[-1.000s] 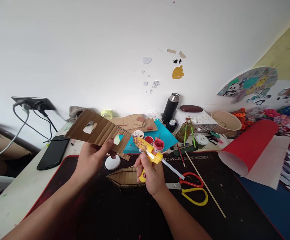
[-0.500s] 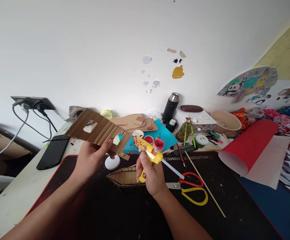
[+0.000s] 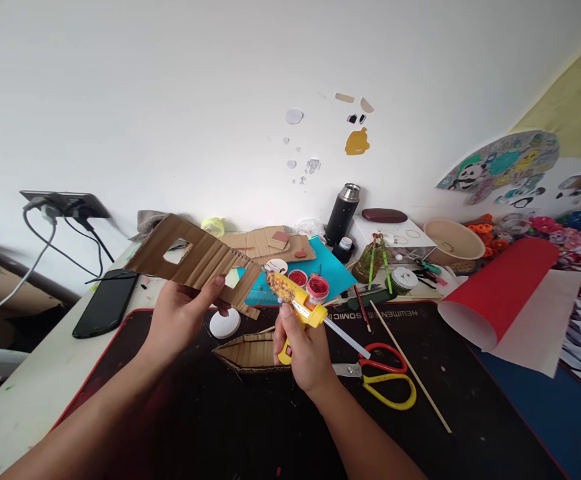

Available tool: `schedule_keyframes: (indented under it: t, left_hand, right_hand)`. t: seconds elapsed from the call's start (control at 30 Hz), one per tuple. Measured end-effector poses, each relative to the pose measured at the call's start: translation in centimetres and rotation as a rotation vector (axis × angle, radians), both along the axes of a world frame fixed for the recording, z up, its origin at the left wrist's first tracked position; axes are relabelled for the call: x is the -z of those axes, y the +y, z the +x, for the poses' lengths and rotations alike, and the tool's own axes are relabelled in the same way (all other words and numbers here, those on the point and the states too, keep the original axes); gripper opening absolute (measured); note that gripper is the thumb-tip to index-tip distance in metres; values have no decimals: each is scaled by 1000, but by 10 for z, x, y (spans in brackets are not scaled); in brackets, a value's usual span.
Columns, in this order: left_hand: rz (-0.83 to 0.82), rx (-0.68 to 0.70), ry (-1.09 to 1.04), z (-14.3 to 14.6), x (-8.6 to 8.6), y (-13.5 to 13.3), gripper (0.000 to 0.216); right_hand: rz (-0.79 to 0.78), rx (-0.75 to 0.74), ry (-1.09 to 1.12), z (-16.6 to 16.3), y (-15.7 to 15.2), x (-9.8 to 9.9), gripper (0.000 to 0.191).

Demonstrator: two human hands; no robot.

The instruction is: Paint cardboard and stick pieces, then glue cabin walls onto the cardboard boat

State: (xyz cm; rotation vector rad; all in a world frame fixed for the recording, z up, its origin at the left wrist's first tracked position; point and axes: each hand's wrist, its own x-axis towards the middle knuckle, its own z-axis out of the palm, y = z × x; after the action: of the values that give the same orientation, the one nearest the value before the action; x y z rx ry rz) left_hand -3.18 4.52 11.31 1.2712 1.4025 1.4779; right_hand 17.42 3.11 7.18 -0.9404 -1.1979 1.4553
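Observation:
My left hand (image 3: 183,312) pinches a corrugated cardboard piece (image 3: 197,257) with two rectangular cut-outs, raised and tilted above the mat. In my right hand (image 3: 306,347) is a yellow glue gun (image 3: 300,303), a clear glue stick poking out of its rear. The gun's stained nozzle points at the right edge of the cardboard piece; whether they touch I cannot tell. Below both hands a boat-shaped cardboard piece (image 3: 247,352) lies on the black mat, partly hidden by my right hand. Scissors (image 3: 387,377) with one red and one yellow handle rest right of it.
A wooden stick (image 3: 410,367) lies on the mat (image 3: 210,427). Open red paint pots (image 3: 317,288) and a blue sheet (image 3: 337,263) are behind. A black flask (image 3: 343,213) stands near the wall. At left is a phone (image 3: 105,303); at right, a red paper roll (image 3: 500,290).
The cardboard piece has shifted very slightly left in my left hand. The glue gun stays almost still at its edge, and the view has moved a touch.

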Motion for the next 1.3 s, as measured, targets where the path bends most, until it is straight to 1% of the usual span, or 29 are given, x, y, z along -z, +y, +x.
schedule_keyframes:
  t: [0.13,0.37,0.63,0.97,1.3]
  left_hand:
    - [-8,-14,-1,1,0,1,31]
    - [-10,-31,-5,3,-4,0,28]
    - [-1,9,-47,0,0,0,26]
    - [-3,16,-70,-1,4,0,25]
    - [-8,13,-83,-2,5,1,25]
  right_hand:
    - [33,-3,-8,1,0,0,76]
    - [-11,-15,-3,0,-1,1,76]
    - [-12,-1,11,0,-2,1,75]
    - [-39,4,11,0,-3,1,69]
    - [-19,8,14,0,-4,2,64]
